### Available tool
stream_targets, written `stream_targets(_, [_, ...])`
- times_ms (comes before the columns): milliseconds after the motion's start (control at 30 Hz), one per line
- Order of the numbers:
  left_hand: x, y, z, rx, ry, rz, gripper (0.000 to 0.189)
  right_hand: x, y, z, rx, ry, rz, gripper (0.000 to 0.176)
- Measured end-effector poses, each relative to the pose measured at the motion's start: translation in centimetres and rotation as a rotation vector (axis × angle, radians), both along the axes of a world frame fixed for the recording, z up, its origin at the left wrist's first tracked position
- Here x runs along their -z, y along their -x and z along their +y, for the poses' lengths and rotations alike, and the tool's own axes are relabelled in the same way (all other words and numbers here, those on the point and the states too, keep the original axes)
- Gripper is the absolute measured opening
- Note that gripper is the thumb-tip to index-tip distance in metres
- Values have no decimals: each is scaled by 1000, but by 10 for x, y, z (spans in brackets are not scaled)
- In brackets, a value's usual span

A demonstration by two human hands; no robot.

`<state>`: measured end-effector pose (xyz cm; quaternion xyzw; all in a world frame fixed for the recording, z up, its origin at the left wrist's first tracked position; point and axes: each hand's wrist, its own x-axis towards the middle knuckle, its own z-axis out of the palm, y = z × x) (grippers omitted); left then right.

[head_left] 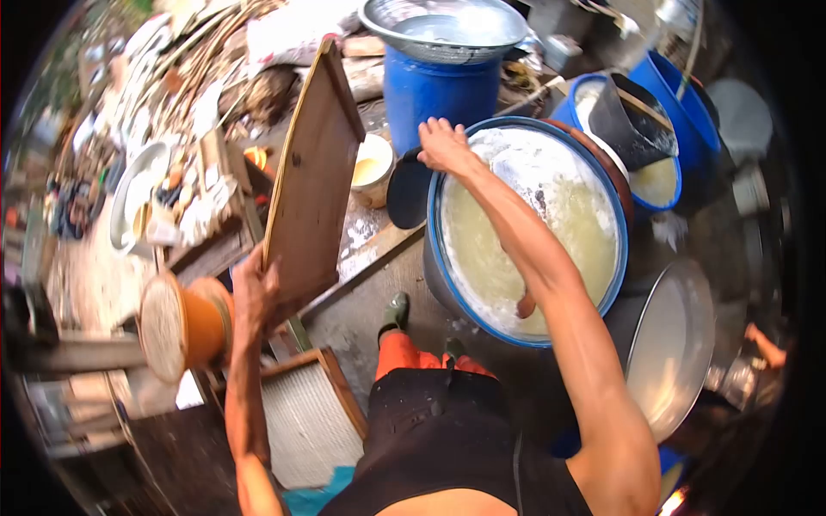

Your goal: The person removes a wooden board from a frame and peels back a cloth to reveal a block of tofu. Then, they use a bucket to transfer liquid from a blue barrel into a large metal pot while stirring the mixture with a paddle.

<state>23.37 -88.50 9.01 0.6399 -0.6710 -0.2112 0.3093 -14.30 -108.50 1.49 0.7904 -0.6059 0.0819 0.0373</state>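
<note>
My left hand [256,284] grips the lower edge of a flat wooden board [314,163] with a raised rim, held tilted on its side. My right arm reaches across a blue-rimmed barrel [465,215] of pale yellowish liquid with white foam. Beyond the barrel's left rim, my right hand [447,146] has its fingers curled at the top of a dark round pan [409,191]. The pan's handle, if any, is hidden. A small skin-coloured shape shows below my right forearm over the liquid; what it is I cannot make out.
A wide metal basin [443,39] sits on a blue drum [440,95] ahead. Blue buckets [680,90] stand at the right, near a large metal basin [675,344]. A white bucket [372,163], an orange spool [185,327] and a framed screen [310,417] are at the left.
</note>
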Motion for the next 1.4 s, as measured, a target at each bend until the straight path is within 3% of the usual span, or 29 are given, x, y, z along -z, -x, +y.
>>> stream_targets(33, [13,-10,-16,97,118,11,35,10,-6,-20,106,-138,82,43])
stream_targets(67, [12,-13,-28,80,54,30,36,21,-5,-37,108,-338,118,28])
stream_targets(100, [11,-14,-37,54,-15,48,37,35,-10,-50,129,-332,117,14])
stream_targets(167, [9,-18,-58,90,-97,7,38,20,-13,-36,71,-357,109,10])
stream_targets(200, [7,-22,-69,85,-225,-59,38,32,-17,-18,-17,-234,157,10])
stream_targets(233, [22,-26,-82,146,-156,39,45,40,-20,3,-107,-100,213,11])
stream_targets(300, [40,-33,-108,246,-179,-66,52,33,-26,51,-216,18,89,16])
stream_targets(367, [55,-27,-130,308,-216,-120,56,13,-29,96,-253,-73,-21,22])
stream_targets(433, [70,-11,-150,448,-140,-131,55,0,-28,139,-324,66,16,26])
stream_targets(567, [107,36,-189,548,-192,-141,51,-35,-23,213,-278,-135,-74,23])
stream_targets(767, [192,105,-250,728,-157,-93,45,-28,3,274,-221,-248,-67,20])
stream_targets(833, [232,135,-279,687,-372,-131,40,-22,10,280,-144,-234,-32,20])
stream_targets(1000, [325,208,-326,775,-147,-26,35,-9,1,280,-99,-242,-80,24])
stream_targets(1100, [334,256,-350,834,-115,-208,39,3,-14,265,-84,-311,-55,25])
stream_targets(1167, [355,280,-366,831,-175,-131,38,22,-30,253,-79,-213,-88,25])
stream_targets(1233, [354,302,-370,794,-168,-246,36,29,-38,243,-51,-248,-186,25])
stream_targets(1267, [354,309,-371,762,-175,-266,36,26,-41,239,-42,-269,-107,27])
stream_targets(1400, [407,327,-394,753,-145,-260,39,24,-47,223,-10,-343,-207,27])
